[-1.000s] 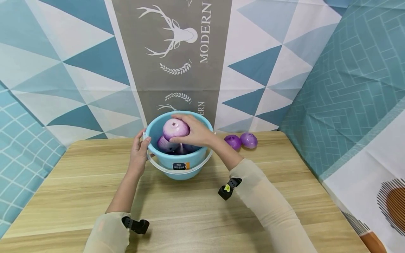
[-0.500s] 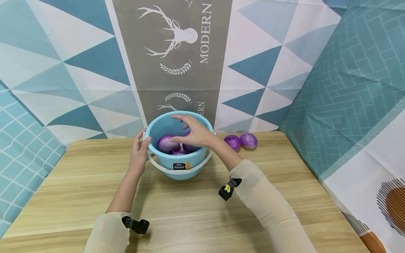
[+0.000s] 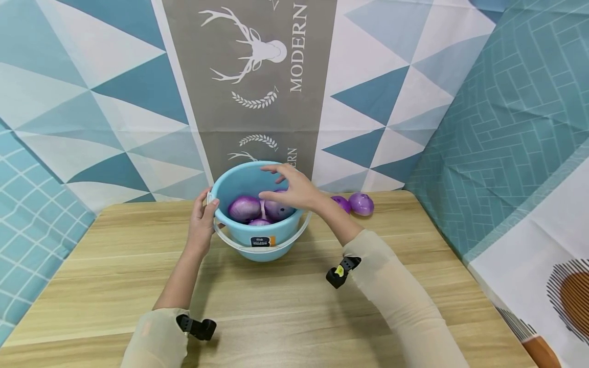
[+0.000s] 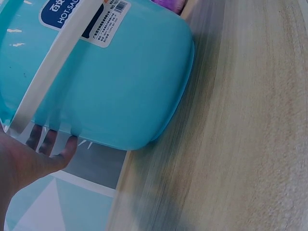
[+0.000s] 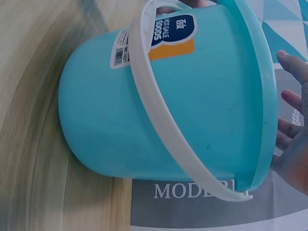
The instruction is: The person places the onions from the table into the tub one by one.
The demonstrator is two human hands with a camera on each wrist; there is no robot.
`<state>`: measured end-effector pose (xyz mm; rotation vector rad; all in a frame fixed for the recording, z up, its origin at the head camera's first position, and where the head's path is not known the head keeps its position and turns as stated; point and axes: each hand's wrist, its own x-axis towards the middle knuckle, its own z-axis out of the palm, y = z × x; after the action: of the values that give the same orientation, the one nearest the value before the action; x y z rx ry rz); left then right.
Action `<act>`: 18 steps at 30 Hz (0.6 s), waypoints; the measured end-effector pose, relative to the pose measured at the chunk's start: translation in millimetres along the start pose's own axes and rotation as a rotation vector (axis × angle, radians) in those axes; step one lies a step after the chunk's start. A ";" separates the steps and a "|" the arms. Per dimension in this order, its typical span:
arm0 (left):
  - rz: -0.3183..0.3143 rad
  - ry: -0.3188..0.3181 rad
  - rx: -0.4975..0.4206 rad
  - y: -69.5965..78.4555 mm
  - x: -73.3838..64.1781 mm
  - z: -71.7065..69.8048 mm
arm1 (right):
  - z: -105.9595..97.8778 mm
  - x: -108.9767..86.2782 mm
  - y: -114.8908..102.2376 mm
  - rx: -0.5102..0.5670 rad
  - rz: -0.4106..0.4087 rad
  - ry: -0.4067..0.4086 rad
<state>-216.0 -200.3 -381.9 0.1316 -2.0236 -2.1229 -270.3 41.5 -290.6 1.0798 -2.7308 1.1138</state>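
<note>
A light blue bucket [image 3: 241, 236] with a white handle [image 3: 230, 244] hanging down in front stands on the wooden table. My left hand [image 3: 202, 220] holds its left side by the rim, thumb at the edge. In the left wrist view the fingers [image 4: 50, 143] lie against the bucket's outer wall. Purple onions [image 3: 245, 208] rest inside, several showing. Over the bucket's right rim my right hand [image 3: 296, 190] is spread, thumb and fingers apart, holding nothing. The right wrist view has that hand [image 5: 294, 139] beyond the rim.
Two more purple onions [image 3: 361, 204] lie on the wooden table [image 3: 276, 317] right of the bucket, one partly behind my right forearm. A patterned cloth wall [image 3: 257, 115] rises right behind the table's back edge.
My right hand has let go of a pale purple onion inside the bucket, then moved up and right toward the rim. The left hand and bucket have stayed in place.
</note>
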 end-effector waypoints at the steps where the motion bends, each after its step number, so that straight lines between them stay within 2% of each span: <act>1: 0.001 0.000 -0.001 0.0 0.0 0.0 | -1.3 -0.7 0.9 -0.002 0.003 0.006; 18: 0.009 -0.002 0.014 -0.9 0.4 -0.6 | -28.0 -17.4 19.7 0.030 0.021 0.079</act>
<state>-216.3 -201.0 -382.8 0.1220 -2.0360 -2.1048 -275.6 79.3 -286.1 0.9897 -2.6795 1.1780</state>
